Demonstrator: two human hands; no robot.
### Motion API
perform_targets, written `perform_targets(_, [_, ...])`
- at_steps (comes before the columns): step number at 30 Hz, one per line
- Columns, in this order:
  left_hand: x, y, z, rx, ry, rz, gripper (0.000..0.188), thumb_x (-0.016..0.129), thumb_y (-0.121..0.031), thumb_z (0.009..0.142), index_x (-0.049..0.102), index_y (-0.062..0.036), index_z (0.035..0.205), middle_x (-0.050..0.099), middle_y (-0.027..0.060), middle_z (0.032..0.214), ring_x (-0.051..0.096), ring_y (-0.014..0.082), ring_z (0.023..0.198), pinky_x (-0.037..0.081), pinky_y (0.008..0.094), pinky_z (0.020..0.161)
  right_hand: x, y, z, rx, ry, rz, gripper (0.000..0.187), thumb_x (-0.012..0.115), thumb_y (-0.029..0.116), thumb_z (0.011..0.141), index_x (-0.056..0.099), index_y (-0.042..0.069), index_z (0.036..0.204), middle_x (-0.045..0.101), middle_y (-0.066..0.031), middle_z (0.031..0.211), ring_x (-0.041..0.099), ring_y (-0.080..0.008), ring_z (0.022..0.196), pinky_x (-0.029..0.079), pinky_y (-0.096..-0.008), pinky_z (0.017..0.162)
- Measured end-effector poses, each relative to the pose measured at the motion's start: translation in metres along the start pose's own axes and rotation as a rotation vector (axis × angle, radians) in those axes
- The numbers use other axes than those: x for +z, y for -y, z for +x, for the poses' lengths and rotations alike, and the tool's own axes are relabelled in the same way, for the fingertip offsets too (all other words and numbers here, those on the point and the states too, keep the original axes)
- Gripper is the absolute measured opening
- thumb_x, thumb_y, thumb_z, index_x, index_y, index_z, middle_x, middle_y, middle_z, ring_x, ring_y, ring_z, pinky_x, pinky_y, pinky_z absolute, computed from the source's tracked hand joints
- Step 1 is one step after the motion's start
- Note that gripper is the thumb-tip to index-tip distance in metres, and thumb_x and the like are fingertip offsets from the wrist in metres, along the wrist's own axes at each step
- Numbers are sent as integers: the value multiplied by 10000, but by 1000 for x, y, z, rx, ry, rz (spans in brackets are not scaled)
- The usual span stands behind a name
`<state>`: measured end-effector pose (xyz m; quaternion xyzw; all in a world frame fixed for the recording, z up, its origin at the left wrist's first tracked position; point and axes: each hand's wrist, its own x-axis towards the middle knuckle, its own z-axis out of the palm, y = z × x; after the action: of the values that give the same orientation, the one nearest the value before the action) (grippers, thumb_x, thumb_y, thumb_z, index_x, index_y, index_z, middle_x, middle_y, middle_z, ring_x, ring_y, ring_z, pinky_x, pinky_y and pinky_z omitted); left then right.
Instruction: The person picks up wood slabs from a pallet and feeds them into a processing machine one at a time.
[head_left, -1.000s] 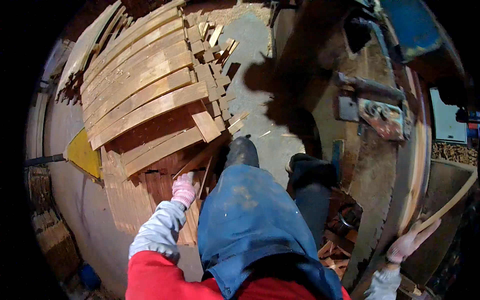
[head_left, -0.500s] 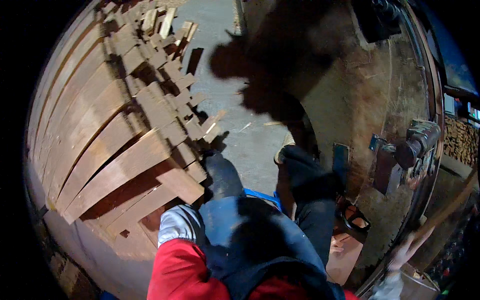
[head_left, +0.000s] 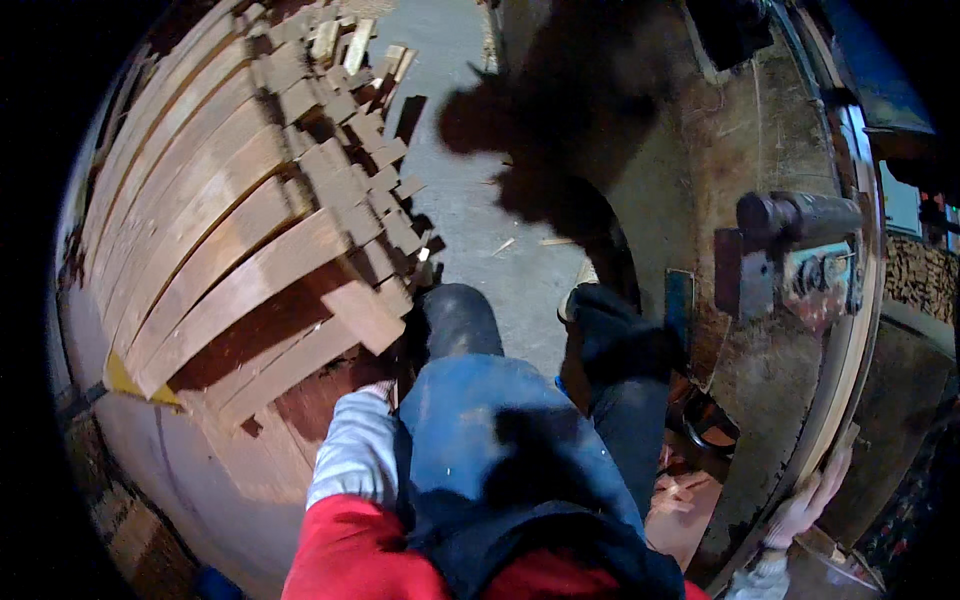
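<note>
"How far along does the work look?"

"Partway, at a guess; just left of the blue apron (head_left: 460,420), reddish boards (head_left: 310,405) lie low; farther out on that side, the stack of boards (head_left: 215,200) stands in many courses, with one short board (head_left: 365,315) askew across its near corner; well to the apron's right, a long wooden strip (head_left: 848,385) lies along the edge of the machine table (head_left: 760,150); how many pieces are left cannot be told."

"And the hands?"

"The left hand (head_left: 381,391) is close at the apron's left side, by the reddish boards; the sleeve hides most of it, so whether it pinches anything cannot be told; the right hand (head_left: 803,508) is farther off, low to the apron's right, its fingers straight and flat, closed around nothing that shows."

"Where is the strip from there?"

"Its near end is just beside the right fingertips; whether they touch cannot be told; it runs away from the apron, past the metal fixture (head_left: 800,270); the cut-wood pile (head_left: 920,275) is farthest, beyond the table on the apron's right."
</note>
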<state>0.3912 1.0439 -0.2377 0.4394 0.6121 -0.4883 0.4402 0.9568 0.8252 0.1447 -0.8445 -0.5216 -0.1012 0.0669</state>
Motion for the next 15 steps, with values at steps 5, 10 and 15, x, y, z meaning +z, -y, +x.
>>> perform_targets(5, [34,83,-116,141,-564,-107,592,727,-350,782,615,-123,1317,687,154,1191,642,337,1129,518,426,954,35,22,110,22,-133,363,424,459,101,1020,517,-2,1427,485,-149,1504,433,-281,1398,296,-391,1176])
perform_targets(10, [64,177,-218,455,-939,83,725,794,-261,696,557,-157,1373,669,117,1056,656,328,966,526,445,870,28,114,143,-453,-281,394,465,618,-34,879,603,-1,1343,586,-142,1401,501,-295,1338,357,-412,1144])
perform_targets(15, [-22,105,-360,958,-1635,582,624,717,-145,713,562,-136,1318,634,44,957,636,238,866,501,397,772,-57,256,76,-1100,169,274,898,808,494,663,516,118,1425,477,-226,1446,456,-430,1330,345,-515,1136])
